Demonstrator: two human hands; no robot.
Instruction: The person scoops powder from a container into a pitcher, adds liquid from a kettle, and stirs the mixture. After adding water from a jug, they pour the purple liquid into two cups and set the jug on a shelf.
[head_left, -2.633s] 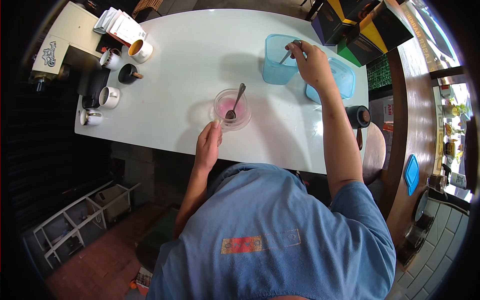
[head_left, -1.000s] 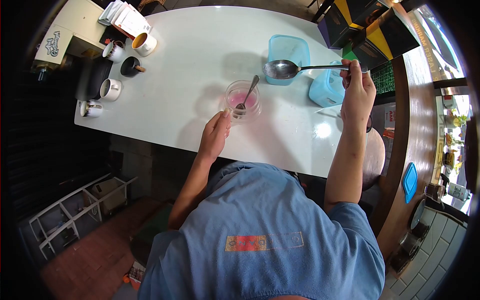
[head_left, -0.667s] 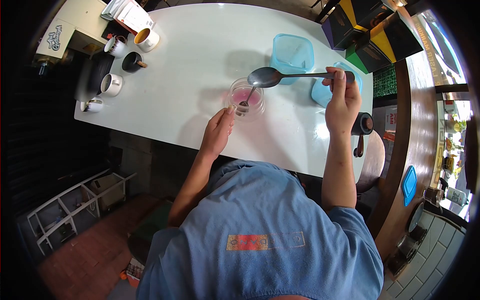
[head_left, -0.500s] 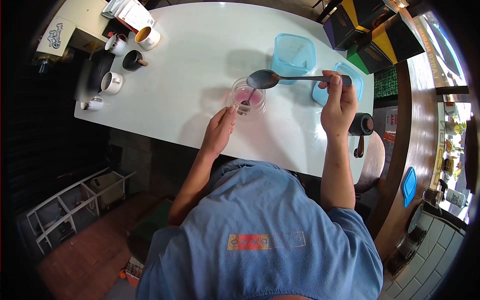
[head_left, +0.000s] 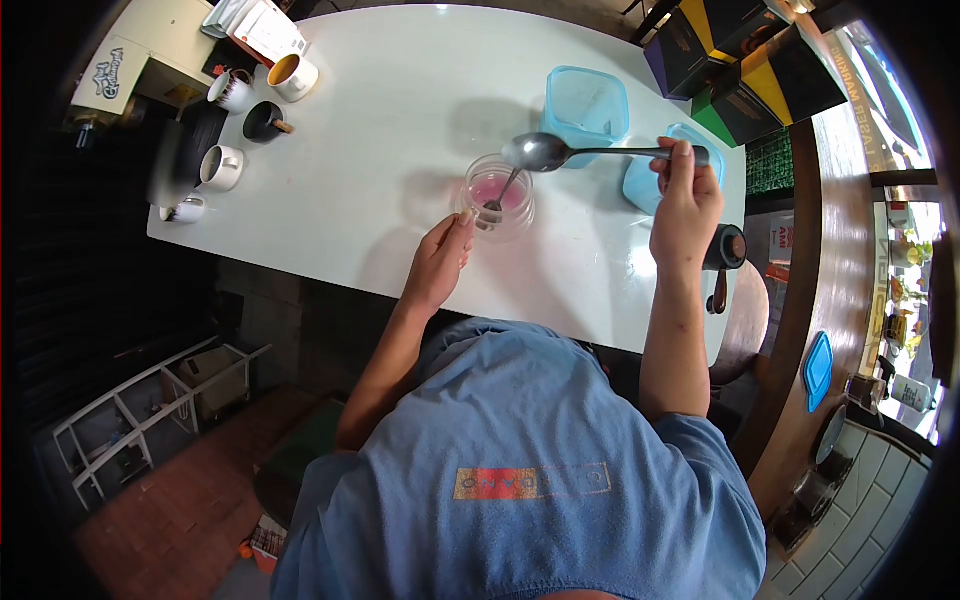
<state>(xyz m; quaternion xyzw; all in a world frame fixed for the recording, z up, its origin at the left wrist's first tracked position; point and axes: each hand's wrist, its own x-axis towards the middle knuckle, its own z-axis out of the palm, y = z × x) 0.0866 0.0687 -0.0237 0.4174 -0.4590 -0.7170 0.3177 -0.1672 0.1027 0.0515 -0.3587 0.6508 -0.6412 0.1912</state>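
Observation:
A clear jar with pink contents stands on the white table. My left hand is closed at the jar's near left side, thumb and fingertips pinched against it. Inside the jar leans a second, smaller spoon, its bowl low in the pink and its upper end near the big spoon. In my right hand is a large metal spoon, gripped near the end of its handle. The big spoon lies roughly level, with its bowl above the jar's far rim.
Beyond the spoon handle stands a light-blue plastic container. Another blue container sits partly behind my right hand. A black-topped portafilter is at the table's right edge. Mugs line the left side; dark boxes stand back right.
My right hand and the large spoon have shifted slightly right and up. The spoon's bowl now shines brighter. My left hand stays at the jar.

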